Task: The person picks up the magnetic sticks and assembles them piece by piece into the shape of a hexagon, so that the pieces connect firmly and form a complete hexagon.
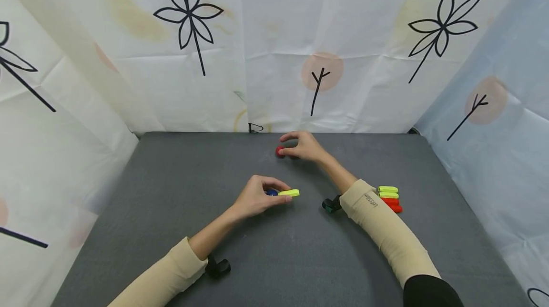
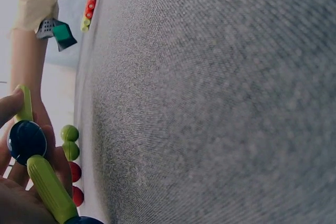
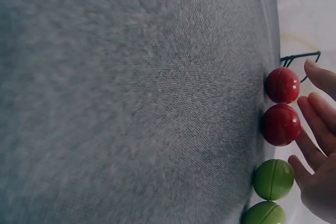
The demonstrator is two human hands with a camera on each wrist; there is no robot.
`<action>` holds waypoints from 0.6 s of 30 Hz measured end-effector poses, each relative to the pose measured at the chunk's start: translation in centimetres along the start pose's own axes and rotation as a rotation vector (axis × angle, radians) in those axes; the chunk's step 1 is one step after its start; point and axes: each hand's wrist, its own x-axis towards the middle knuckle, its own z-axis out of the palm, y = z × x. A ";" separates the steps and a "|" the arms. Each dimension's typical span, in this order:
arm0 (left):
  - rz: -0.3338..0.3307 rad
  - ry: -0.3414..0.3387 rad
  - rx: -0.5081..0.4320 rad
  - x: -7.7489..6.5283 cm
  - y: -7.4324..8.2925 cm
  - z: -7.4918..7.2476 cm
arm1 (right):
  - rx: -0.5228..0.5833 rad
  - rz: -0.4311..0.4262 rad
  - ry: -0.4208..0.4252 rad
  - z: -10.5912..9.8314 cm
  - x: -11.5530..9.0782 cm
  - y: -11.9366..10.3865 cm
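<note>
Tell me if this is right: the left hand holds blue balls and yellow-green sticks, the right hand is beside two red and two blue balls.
One colour is wrong: beside the right hand are two red balls and two green balls, as the right wrist view shows. The rest is right.

- The surface (image 1: pixel 291 269) is of grey cloth, matt and rough, with fine woven ribs.
- The red balls (image 3: pixel 281 125) look like plastic, smooth and glossy.
- The green balls (image 3: pixel 273 180) look also like smooth plastic, with softer shine.
- The blue ball (image 2: pixel 26 142) seems of glossy plastic.
- The yellow-green stick (image 2: pixel 51 188) seems plastic, with grooves along it.
- The sleeves (image 1: pixel 386 226) are of matt cloth.
- The printed sheet (image 1: pixel 279 2) is smooth but creased; cloth or plastic, I cannot tell.
</note>
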 end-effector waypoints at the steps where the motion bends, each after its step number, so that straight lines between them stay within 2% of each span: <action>1: 0.001 0.000 0.000 0.0 0.0 0.0 | -0.006 0.010 -0.010 0.1 0.2 0.0; 9: -0.018 -0.003 -0.004 0.0 0.1 0.0 | -0.051 0.043 -0.058 0.5 0.9 0.8; 18: -0.016 -0.013 -0.016 0.1 0.0 -0.1 | -0.041 0.040 -0.047 0.3 0.5 0.8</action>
